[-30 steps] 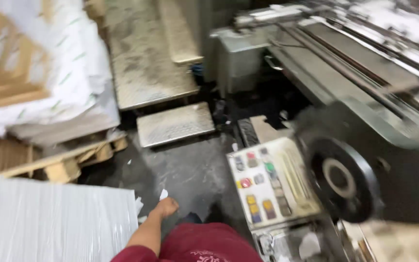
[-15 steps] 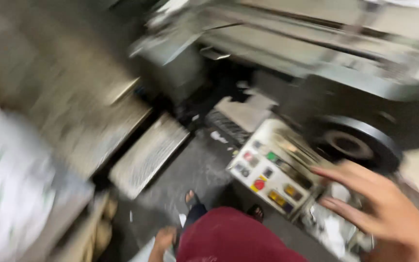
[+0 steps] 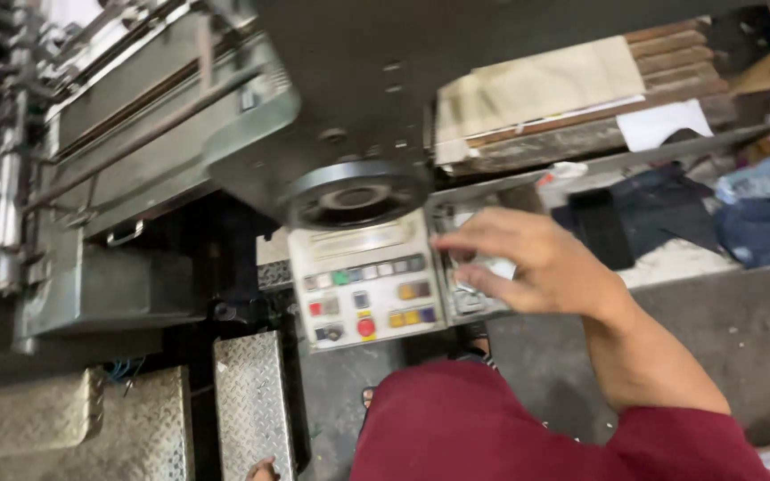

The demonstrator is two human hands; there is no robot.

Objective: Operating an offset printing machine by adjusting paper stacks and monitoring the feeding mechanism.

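Right hand [image 3: 541,267] has swung in since a moment ago, now hovering over the control panel [image 3: 369,281], fingers loose, grasping nothing, just right of its buttons. Left hand's out of view.

Grey concrete floor [image 3: 715,338], diamond-plate steps [image 3: 247,401], dark cloth bundle [image 3: 643,214]

Right hand [image 3: 528,263] apparently reaching control panel [image 3: 365,289].
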